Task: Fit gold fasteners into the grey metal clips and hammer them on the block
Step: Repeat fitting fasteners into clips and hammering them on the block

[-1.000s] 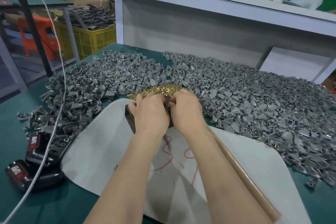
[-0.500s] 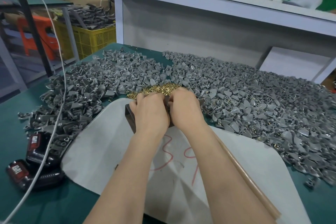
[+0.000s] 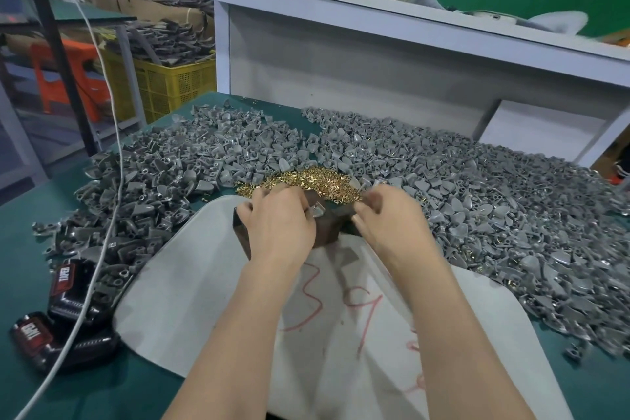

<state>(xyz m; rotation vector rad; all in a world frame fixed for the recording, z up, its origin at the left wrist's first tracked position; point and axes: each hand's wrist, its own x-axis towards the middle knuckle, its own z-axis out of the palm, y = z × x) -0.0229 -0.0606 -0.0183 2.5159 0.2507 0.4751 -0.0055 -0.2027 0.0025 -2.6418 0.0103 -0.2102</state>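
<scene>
One grey clip (image 3: 316, 212) is held down on the dark block (image 3: 329, 232), pinched by the curled fingers of the left hand (image 3: 276, 220). The right hand (image 3: 388, 222) is blurred just beside it, fingers bent; what's gripped can't be told. Gold fasteners (image 3: 303, 181) are piled right behind. Huge clip heaps (image 3: 494, 201) are spread around, so plenty is probably left.

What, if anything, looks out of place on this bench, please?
A white cable trails over the left heap of grey clips, where it might snag. Some gold fasteners lie outside their pile: one lies alone beside the white sheet, and others are scattered among the clips on the right.
</scene>
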